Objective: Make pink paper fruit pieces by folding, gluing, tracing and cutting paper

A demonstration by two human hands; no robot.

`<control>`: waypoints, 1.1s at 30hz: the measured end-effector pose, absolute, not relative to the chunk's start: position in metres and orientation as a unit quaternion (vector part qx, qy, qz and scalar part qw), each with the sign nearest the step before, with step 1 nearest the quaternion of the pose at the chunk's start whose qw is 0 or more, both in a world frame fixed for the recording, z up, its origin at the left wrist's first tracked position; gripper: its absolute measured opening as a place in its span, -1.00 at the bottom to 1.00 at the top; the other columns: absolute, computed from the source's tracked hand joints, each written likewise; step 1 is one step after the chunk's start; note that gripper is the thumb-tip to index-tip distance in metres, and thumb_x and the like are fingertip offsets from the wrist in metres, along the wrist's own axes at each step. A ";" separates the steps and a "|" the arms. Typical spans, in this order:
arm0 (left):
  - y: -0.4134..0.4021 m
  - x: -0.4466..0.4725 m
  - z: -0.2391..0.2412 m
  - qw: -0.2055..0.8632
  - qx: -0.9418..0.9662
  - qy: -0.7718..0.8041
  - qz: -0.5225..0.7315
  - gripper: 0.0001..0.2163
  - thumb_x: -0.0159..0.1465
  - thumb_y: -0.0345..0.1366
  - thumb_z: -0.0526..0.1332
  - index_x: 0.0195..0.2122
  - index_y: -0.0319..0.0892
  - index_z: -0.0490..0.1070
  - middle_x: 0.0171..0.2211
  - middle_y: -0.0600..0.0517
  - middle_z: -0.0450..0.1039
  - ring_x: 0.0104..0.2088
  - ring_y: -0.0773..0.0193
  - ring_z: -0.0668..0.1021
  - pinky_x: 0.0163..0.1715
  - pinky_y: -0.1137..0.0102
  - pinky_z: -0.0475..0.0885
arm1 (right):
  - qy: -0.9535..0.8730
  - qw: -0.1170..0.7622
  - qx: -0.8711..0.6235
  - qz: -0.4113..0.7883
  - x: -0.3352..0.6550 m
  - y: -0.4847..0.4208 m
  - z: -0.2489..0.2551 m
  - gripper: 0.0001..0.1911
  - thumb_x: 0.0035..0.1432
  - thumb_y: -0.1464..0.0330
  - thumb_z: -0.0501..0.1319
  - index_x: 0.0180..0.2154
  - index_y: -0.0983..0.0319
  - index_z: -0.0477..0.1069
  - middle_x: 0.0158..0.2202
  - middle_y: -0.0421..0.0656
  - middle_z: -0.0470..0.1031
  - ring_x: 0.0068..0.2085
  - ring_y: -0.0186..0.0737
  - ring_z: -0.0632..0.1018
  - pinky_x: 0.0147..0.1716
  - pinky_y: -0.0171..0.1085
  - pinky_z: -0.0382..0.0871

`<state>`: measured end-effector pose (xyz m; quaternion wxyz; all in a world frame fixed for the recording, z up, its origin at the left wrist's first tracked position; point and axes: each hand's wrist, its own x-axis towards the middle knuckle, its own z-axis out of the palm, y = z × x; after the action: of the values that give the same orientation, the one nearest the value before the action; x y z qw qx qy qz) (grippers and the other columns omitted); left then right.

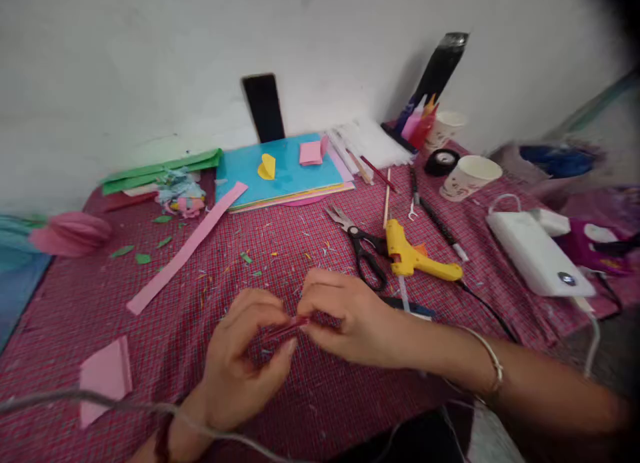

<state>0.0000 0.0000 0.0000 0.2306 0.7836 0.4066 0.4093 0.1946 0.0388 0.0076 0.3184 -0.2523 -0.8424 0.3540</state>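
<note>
while both hands meet | red stick (pixel 287 328) pinched between left hand (pixel 240 363) grip and right hand (pixel 345 320) grip, fingers closed

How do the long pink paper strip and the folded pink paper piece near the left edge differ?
The long pink paper strip is narrow and lies flat, diagonally, beyond the left hand. The folded pink paper piece is short, wide, roughly triangular, and creased, nearer the camera. The strip looks paler; the folded piece looks deeper pink. Both rest on the red checked cloth, untouched.

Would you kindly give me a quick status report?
Left hand and right hand both pinch a thin red strip. Scissors lie just beyond.
</note>
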 end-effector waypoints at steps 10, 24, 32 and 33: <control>-0.006 -0.002 0.004 0.370 0.670 0.447 0.463 -0.85 0.25 -0.45 0.14 -0.45 -0.11 0.32 -0.47 0.10 0.32 -0.40 0.31 0.41 -0.42 0.38 0.31 | -0.838 0.251 -0.282 0.394 0.191 0.035 0.006 -0.92 0.12 0.39 0.23 -0.38 0.26 0.35 -0.38 -0.21 0.33 -0.34 -0.33 0.38 -0.36 -0.33 0.25; -0.002 -0.007 -0.004 0.531 0.481 0.489 0.497 -0.92 0.16 -0.40 0.26 -0.44 -0.07 0.46 -0.35 0.10 0.39 -0.26 0.28 0.41 -0.29 0.41 0.32 | -0.832 0.216 -0.272 0.433 0.196 0.049 0.011 -0.95 0.19 0.42 0.20 -0.28 0.28 0.39 -0.34 -0.19 0.42 -0.32 -0.33 0.43 -0.31 -0.34 0.29; 0.006 -0.017 -0.009 0.495 0.440 0.602 0.447 -0.92 0.13 -0.32 0.29 -0.45 -0.12 0.39 -0.52 0.17 0.31 -0.50 0.40 0.30 -0.52 0.49 0.19 | -0.927 0.038 -0.248 0.280 0.208 0.058 0.010 -0.90 0.19 0.51 0.14 -0.33 0.28 0.42 -0.34 -0.16 0.43 -0.26 -0.26 0.45 -0.21 -0.27 0.28; 0.006 -0.017 -0.012 0.490 0.452 0.602 0.440 -0.91 0.14 -0.32 0.28 -0.46 -0.13 0.38 -0.54 0.18 0.28 -0.51 0.40 0.28 -0.53 0.49 0.18 | -0.933 0.030 -0.250 0.259 0.207 0.056 0.009 -0.91 0.19 0.49 0.14 -0.33 0.28 0.42 -0.34 -0.16 0.43 -0.27 -0.24 0.45 -0.20 -0.25 0.28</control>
<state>-0.0172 0.0064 -0.0117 0.4902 0.4515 0.6019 0.4399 0.2067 0.0557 0.0087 0.0297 -0.2495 -0.9325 0.2594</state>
